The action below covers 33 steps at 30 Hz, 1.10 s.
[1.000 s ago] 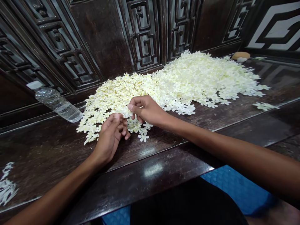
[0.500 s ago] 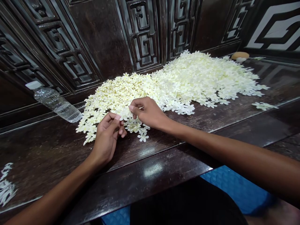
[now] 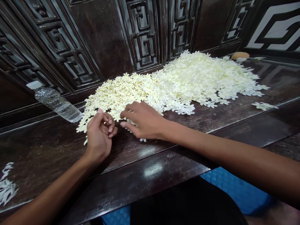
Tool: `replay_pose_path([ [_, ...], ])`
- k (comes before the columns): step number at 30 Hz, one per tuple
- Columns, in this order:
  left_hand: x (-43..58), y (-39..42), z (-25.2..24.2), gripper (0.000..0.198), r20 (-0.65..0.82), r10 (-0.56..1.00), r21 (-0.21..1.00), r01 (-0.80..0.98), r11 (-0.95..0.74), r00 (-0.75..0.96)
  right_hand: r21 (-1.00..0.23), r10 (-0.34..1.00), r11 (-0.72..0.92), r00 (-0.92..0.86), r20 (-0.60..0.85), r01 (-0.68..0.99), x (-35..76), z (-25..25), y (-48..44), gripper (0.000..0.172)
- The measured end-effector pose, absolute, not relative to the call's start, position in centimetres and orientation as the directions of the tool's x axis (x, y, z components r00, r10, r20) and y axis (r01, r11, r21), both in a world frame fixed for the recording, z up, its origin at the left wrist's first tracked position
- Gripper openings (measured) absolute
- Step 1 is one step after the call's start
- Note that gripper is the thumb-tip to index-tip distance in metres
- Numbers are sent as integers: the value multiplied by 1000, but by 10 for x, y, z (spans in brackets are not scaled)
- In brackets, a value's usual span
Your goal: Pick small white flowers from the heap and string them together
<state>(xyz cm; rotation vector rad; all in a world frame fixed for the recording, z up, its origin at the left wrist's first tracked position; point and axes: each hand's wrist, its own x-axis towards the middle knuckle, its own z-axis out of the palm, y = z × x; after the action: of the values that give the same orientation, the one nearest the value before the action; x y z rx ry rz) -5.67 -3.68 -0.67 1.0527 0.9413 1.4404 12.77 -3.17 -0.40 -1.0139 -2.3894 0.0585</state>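
Note:
A long heap of pale yellow and white artificial-looking flowers (image 3: pixel 199 75) lies on the dark wooden bench (image 3: pixel 47 150). My left hand (image 3: pixel 99 134) is at the heap's near left edge, palm turned inward. Its fingers are loosely curled, its thumb is raised, and no flower shows in it. Close to its right, my right hand (image 3: pixel 146 120) hovers palm down over the front of the heap, fingers and thumb apart. It covers part of the small flowers there; one loose white flower (image 3: pixel 142 139) peeks out below it.
A clear plastic bottle (image 3: pixel 57 103) with a white cap leans left of the heap. White strands (image 3: pixel 7 187) lie at the far left. A tan roundish object (image 3: pixel 240 56) sits at the back right. Loose petals (image 3: pixel 264 106) lie near the right edge. A carved lattice panel (image 3: pixel 145 37) stands behind.
My hands have parted from a white flower between them. The left drew back left and down, its fingers loosening; the right turned palm down, fingers spreading, and moved slightly left.

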Motion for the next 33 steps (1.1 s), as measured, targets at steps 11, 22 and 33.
replay_pose_path([
  [11,-90,17,-18,20,502,854,853,245,-461,-137,-89,650,757,-729,215,648,141,-7,-19,23],
  [22,-92,9,-22,23,355,848,282,820,-499,394,-194,928,275,-207,310,942,212,15,13,26],
  [33,-91,5,-21,19,319,826,306,775,-553,464,-68,835,378,-308,456,923,167,21,-17,27],
])
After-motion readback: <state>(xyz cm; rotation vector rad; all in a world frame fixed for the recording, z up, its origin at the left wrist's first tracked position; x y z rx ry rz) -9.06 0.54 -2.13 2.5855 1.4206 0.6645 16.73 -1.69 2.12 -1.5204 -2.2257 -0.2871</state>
